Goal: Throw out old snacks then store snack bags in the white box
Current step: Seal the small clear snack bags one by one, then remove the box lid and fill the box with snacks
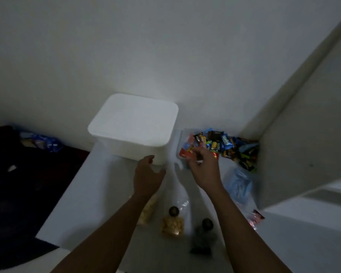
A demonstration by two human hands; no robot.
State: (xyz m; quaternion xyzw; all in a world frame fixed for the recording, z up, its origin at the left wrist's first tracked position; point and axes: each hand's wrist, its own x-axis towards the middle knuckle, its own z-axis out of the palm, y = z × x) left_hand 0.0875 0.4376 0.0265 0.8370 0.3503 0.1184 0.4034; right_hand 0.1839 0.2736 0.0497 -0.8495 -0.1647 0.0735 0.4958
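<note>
White box, lid on, sat on the white counter against the wall. Left hand reached to its near corner, fingers relaxed and spread, holding nothing. Right hand stretched palm-down over the snack pile just right of the box, fingers curled at a red packet; too blurred to tell if it had a grip. Yellow-snack bags lay between the forearms.
</note>
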